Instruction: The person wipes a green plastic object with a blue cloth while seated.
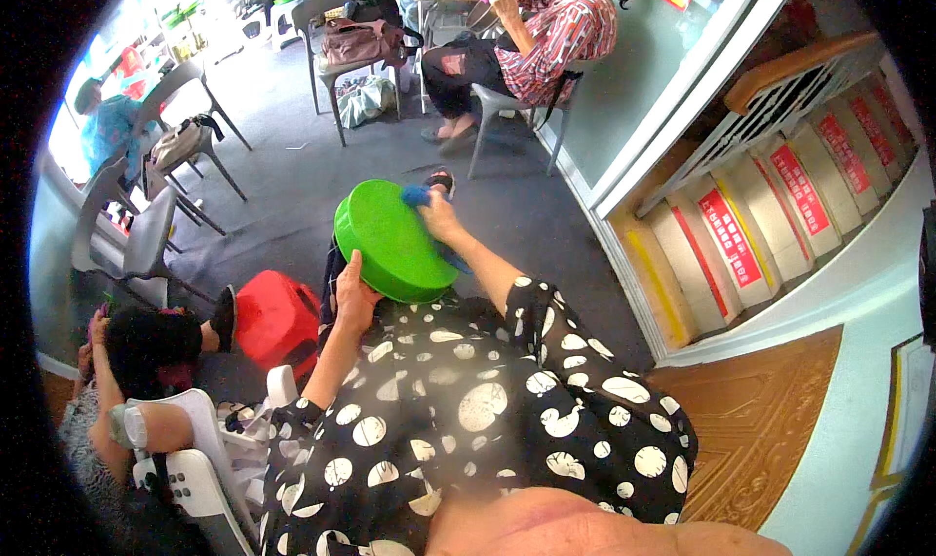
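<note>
A green plastic basin (pixel 398 245) is held tilted on its side in front of my body. My left hand (pixel 356 293) grips its lower left part, with the thumb up along the side. Near the basin's upper right rim, my right hand (pixel 441 216) is closed around a bunched blue cloth or yarn-like item (pixel 415 196). More blue material shows below that hand, behind the basin's right edge. Whether the blue item touches the basin is unclear.
A red plastic stool (pixel 274 318) is at left, near a seated person (pixel 150 351). Gray chairs (pixel 150 242) line the left side. Another person (pixel 556 44) sits ahead on a chair. A bag (pixel 362 42) rests on a chair. Stairs (pixel 731 227) with red signs lie to the right.
</note>
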The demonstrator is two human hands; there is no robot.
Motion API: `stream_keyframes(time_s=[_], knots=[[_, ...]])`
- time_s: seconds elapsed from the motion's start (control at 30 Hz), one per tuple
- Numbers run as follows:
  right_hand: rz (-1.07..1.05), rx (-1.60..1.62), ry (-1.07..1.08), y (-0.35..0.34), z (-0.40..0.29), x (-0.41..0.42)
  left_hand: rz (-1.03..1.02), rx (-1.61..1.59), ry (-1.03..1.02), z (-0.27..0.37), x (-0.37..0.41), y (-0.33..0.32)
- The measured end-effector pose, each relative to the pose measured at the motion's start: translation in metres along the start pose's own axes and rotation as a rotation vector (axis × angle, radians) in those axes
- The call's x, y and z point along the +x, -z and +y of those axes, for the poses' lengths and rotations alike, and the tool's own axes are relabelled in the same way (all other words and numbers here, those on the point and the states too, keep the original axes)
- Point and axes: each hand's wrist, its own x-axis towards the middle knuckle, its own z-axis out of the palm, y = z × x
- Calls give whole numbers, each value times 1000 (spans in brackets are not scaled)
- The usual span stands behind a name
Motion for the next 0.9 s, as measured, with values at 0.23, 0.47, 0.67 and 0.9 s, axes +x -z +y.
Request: stream_keyframes(time_s=[0.23,0.47,0.67,0.9], knots=[[-62,185,50,41,-14,-49,-1,157,-117,-6,-6,-4],[-195,169,820,10,-123,-79,57,290,-48,-19,9,23],[-140,137,472,-21,-125,1,33,224,-86,-3,-4,-7],[-50,-92,-174,9,38,23,-13,203,-103,-2,-3,-15]])
